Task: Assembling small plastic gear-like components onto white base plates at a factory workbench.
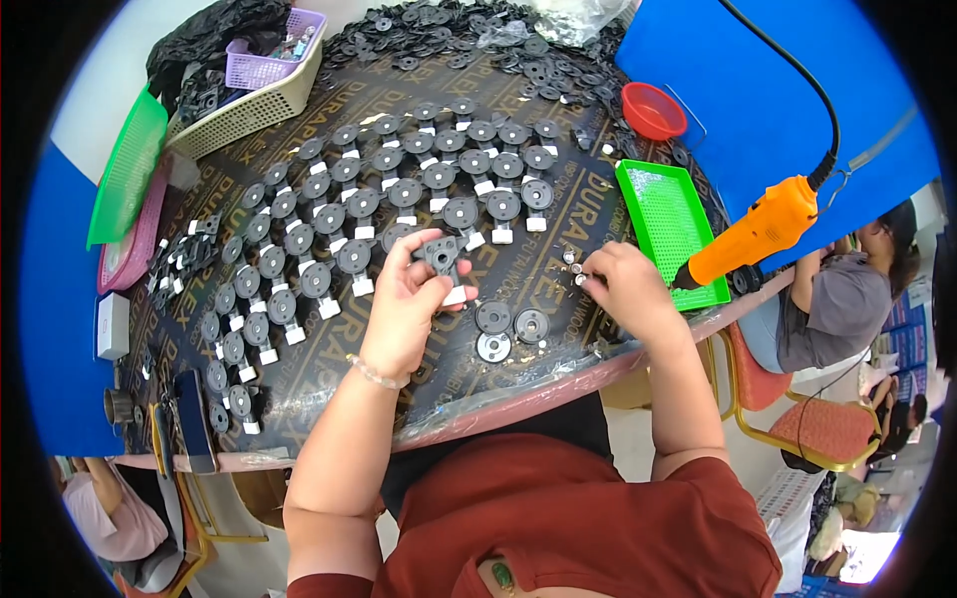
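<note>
My left hand (395, 317) is closed around a black plastic part with a white block (441, 257), held up over the table in front of me. To the right, the fingers of my right hand (630, 287) are pinched together at the tabletop, beside several small shiny metal pieces (572, 259). What sits between those fingertips, if anything, is too small to make out. Between my hands lie round black discs (492, 317) and a disc with a silvery face (493, 347). Beyond my left hand stand curved rows of black round parts with white blocks (461, 212).
An orange electric screwdriver (763, 229) hangs on a black cable, its tip over a green tray (670, 214). A red bowl (654, 110) stands behind it. Loose black parts (449, 45) are heaped at the far edge. Baskets (254, 112) stand far left; a phone (194, 419) lies near left.
</note>
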